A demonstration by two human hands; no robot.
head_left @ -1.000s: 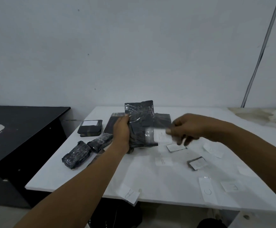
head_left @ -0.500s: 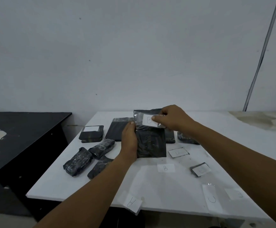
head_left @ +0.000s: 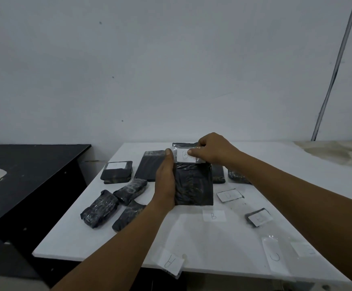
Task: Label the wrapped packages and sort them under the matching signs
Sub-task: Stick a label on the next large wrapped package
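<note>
My left hand (head_left: 165, 185) is gripping the black package (head_left: 194, 185) while my right hand (head_left: 210, 151) is pinching its B label (head_left: 184, 155) down; unlabelled packages (head_left: 99, 208) are waiting at nine o'clock.

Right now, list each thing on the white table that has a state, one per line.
Held package: off the table, upright, gripped by left hand.
B label: on the package's top, pressed by right hand.
B sign: flat on the table, nothing on it.
Three wrapped bundles: lying at left, no labels showing.
Flat package: lying, labelled.
H sign: overhanging the near edge.
</note>
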